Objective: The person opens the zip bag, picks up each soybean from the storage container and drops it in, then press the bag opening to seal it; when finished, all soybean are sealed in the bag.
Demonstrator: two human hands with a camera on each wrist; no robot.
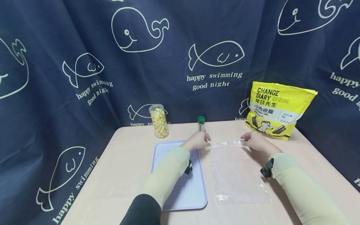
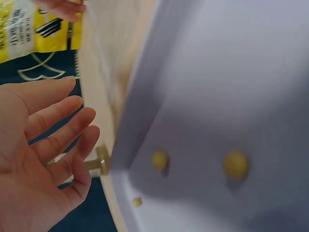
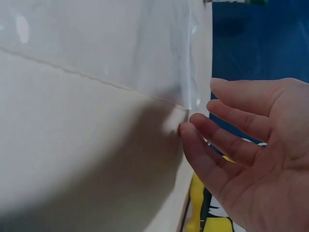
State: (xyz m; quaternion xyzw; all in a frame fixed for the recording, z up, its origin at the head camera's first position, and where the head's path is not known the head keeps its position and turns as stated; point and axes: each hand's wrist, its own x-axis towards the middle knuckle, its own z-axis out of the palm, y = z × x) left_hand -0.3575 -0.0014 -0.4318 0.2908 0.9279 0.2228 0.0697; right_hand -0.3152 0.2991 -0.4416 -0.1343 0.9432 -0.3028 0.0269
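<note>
A clear plastic bag (image 1: 236,175) lies flat on the table, its top edge between my two hands. My left hand (image 1: 197,140) is at the bag's upper left corner, over the tray's far right corner. In the left wrist view, its fingers (image 2: 72,128) are loosely bent with nothing between them. My right hand (image 1: 255,140) is at the upper right corner. The right wrist view has its fingertips right beside the corner of the bag (image 3: 159,58), thumb apart from the fingers (image 3: 231,140). The light purple tray (image 1: 182,190) lies under my left forearm.
Small yellow balls (image 2: 235,165) lie in the tray. Behind it stands a clear jar (image 1: 159,122) of yellow pieces. A small green-capped bottle (image 1: 201,123) stands beyond my left hand. At the back right is a yellow snack pouch (image 1: 277,109), before a dark blue curtain (image 1: 180,93).
</note>
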